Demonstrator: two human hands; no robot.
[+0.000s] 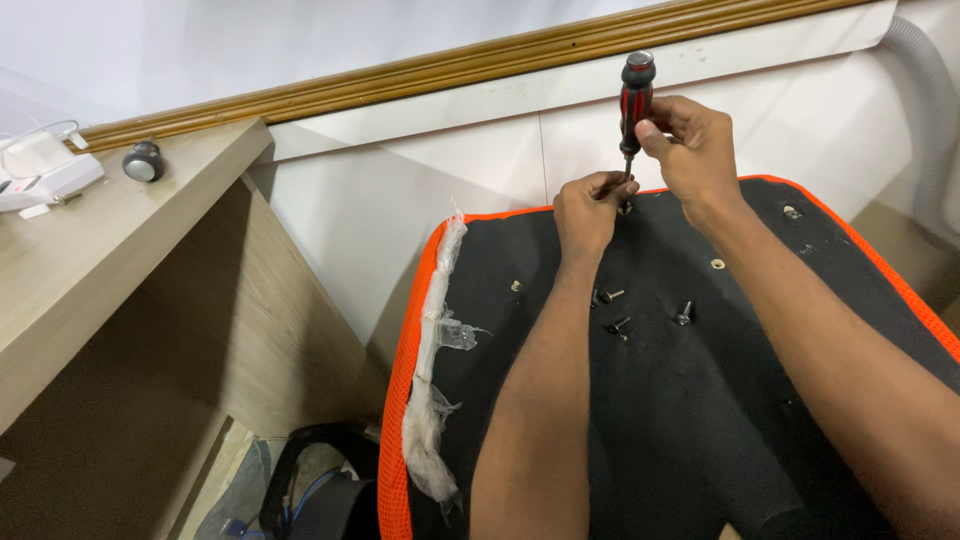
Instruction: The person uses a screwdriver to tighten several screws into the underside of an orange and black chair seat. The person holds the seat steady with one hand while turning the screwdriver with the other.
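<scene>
While gripping screwdriver, right hand raised

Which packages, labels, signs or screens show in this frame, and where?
No labels, signs or screens show.
Torn clear plastic wrap: hangs along the left orange edge of the black seat pad, crumpled, whitish.
White flat box-like thing: far left on the wooden desk, with white cables; too small to tell whether it is a package or a device.
</scene>
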